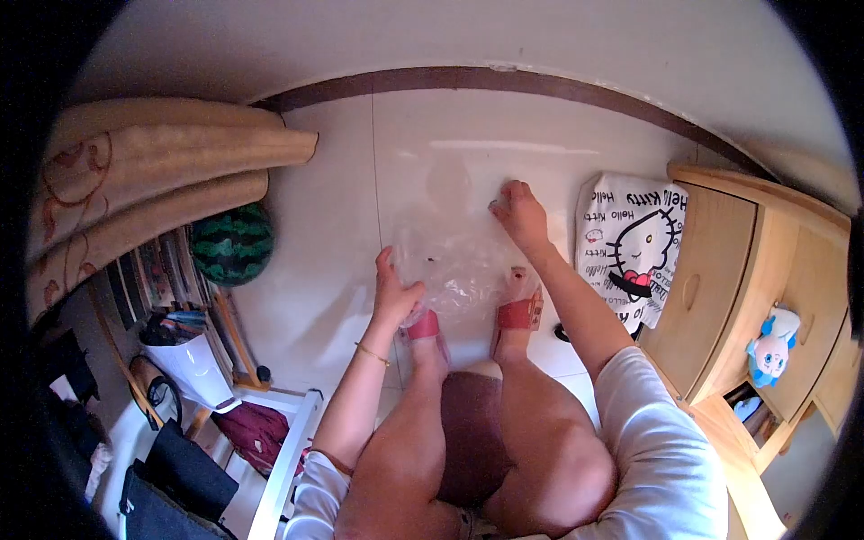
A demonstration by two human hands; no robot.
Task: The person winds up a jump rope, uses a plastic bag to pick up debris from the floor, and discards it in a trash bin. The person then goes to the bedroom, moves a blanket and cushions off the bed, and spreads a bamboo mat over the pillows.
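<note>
A clear, crinkled plastic bag (459,265) is spread between my hands, above my feet in red slippers (515,315). At its left edge, my left hand (394,290) grips the plastic between thumb and fingers. My right hand (519,214) is at the upper right of the bag, its fingers bent together around something small that I cannot make out. A small dark spot shows in the middle of the plastic.
On the right, a white Hello Kitty bag (634,247) leans by a wooden cabinet (697,288) with a blue-white plush toy (772,347). To the left are a watermelon-patterned ball (231,244), a brown curtain (162,180) and a white bin (191,369).
</note>
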